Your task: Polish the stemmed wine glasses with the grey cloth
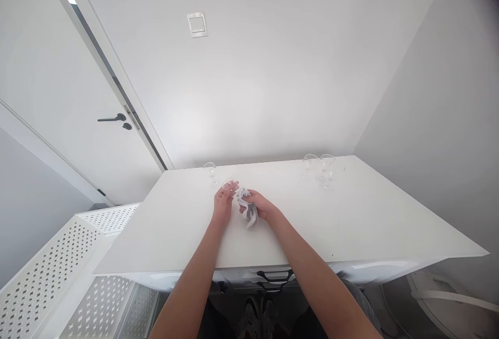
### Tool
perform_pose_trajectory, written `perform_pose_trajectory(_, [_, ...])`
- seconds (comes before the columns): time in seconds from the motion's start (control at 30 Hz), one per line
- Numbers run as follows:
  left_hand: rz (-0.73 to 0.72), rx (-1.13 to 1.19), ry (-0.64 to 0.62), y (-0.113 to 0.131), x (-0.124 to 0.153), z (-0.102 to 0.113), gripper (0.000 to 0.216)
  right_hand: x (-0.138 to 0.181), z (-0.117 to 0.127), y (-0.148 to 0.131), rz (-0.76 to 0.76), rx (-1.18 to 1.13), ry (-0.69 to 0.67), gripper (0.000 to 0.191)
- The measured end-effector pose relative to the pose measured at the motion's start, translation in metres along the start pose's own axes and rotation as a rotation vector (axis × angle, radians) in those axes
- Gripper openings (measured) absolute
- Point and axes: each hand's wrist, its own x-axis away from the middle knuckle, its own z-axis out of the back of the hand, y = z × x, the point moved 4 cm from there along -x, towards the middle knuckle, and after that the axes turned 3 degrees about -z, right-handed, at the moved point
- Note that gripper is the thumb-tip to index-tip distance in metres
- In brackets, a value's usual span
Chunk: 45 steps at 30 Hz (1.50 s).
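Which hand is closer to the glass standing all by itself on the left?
Left. The left hand is just right of the lone glass and nearer the person; the right hand, holding a cloth, is farther right.

One head-worn view, forward and down over the white tabletop (331, 224)

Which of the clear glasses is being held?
The glass in the left hand, beside the pale cloth in the right hand; neither hand touches the lone glass at back left or the glasses farther right.
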Motion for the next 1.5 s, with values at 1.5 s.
perform_pose_trajectory(1.5, [-0.217, 0.169, 0.125, 0.017, 0.001, 0.004, 0.043, -0.009, 0.012, 0.004, 0.189, -0.412, 0.486, 0.039])
